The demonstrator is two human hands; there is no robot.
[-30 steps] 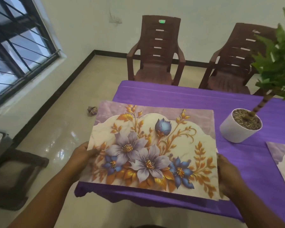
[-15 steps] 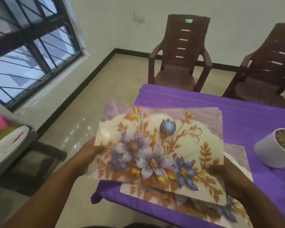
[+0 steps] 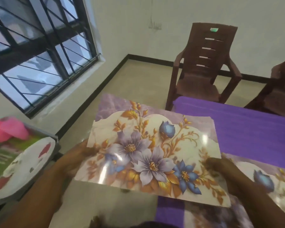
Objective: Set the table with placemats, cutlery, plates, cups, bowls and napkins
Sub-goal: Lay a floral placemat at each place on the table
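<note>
A floral placemat (image 3: 148, 148) with purple and blue flowers hangs in the air, mostly over the floor left of the table. My left hand (image 3: 76, 160) grips its left edge and my right hand (image 3: 220, 168) grips its right edge. A second matching placemat (image 3: 270, 183) lies on the purple tablecloth (image 3: 253, 129) at the right, partly under my right arm. White plates with red marks (image 3: 25, 167) sit stacked on a side stand at the far left.
Pink plastic items (image 3: 7, 130) rest on the side stand behind the plates. Two brown plastic chairs (image 3: 202, 66) stand at the far side of the table. A barred window (image 3: 39, 46) fills the left wall. Tiled floor lies between stand and table.
Both hands have carried the placemat leftward off the table, leaving another placemat lying on the cloth. The view swung left; the potted plant left the frame and the plate stand came in.
</note>
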